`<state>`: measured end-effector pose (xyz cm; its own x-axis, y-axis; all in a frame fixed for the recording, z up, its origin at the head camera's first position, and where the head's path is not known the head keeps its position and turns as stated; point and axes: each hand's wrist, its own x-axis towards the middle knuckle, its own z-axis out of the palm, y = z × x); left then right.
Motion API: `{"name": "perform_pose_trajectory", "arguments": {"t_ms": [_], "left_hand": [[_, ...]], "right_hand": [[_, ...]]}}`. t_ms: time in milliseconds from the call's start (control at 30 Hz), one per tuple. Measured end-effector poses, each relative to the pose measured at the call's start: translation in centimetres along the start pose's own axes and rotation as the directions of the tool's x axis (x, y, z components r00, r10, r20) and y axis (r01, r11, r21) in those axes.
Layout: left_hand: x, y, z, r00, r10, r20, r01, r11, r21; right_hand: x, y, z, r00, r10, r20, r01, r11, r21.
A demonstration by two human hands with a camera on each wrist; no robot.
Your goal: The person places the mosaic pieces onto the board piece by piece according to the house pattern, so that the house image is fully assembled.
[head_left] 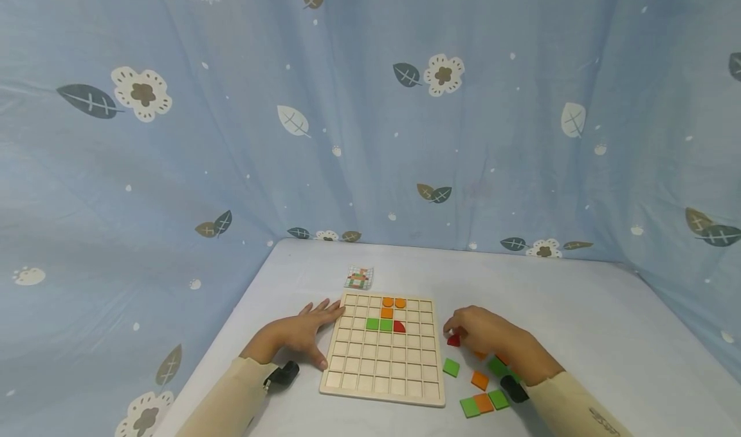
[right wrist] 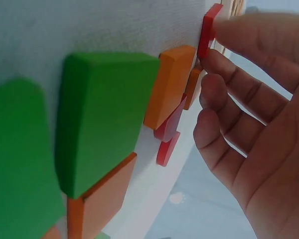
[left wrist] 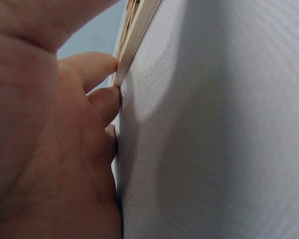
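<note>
A wooden grid board (head_left: 382,385) lies on the table, holding two orange round tiles (head_left: 400,303), an orange square (head_left: 386,313), two green squares (head_left: 372,324) and a red quarter-round tile (head_left: 399,327). My left hand (head_left: 301,331) touches the board's left edge with thumb and fingers spread; its fingertips (left wrist: 109,64) meet the wooden side in the left wrist view. Right of the board, my right hand (head_left: 477,327) pinches another red tile (right wrist: 208,31) between thumb and index finger, low over the cloth. The other fingers curve loosely, holding nothing.
Loose green tiles (head_left: 451,367) and orange tiles (head_left: 480,380) are scattered right of the board, some partly under the right wrist. More red tiles (right wrist: 168,148) show in the right wrist view. A small pattern card (head_left: 359,277) lies behind the board. A blue curtain (head_left: 370,134) hangs behind.
</note>
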<state>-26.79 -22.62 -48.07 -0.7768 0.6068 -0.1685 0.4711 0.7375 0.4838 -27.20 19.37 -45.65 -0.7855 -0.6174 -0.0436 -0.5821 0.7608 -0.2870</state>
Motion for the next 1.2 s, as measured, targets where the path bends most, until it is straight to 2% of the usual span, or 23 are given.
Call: {"name": "perform_pose_trajectory", "arguments": {"t_ms": [300, 500, 667, 833, 1200], "left_hand": [[-0.1, -0.1, 0.0, 1.000, -0.008, 0.006, 0.008, 1.000, 0.001], [0.2, 0.0, -0.4, 1.000, -0.017, 0.009, 0.016, 1.000, 0.017], [0.3, 0.0, -0.7, 1.000, -0.017, 0.004, 0.017, 1.000, 0.021], [0.3, 0.0, -0.3, 1.000, -0.020, 0.002, 0.020, 0.999, 0.028], [-0.2, 0.3, 0.0, 1.000, -0.020, 0.001, 0.020, 1.000, 0.010]], "right_hand": [[0.0, -0.1, 0.0, 1.000, -0.003, 0.017, 0.002, 1.000, 0.024], [0.9, -0.4, -0.6, 1.000, 0.009, 0.011, -0.010, 0.999, 0.036], [2.5, -1.0, -1.2, 0.998, -0.058, 0.012, 0.058, 0.998, 0.002], [4.0, -1.8, -1.2, 0.993, -0.119, 0.012, 0.119, 0.992, -0.042], [6.7, -4.2, -0.9, 0.980, -0.199, 0.030, 0.199, 0.980, -0.016]]}}
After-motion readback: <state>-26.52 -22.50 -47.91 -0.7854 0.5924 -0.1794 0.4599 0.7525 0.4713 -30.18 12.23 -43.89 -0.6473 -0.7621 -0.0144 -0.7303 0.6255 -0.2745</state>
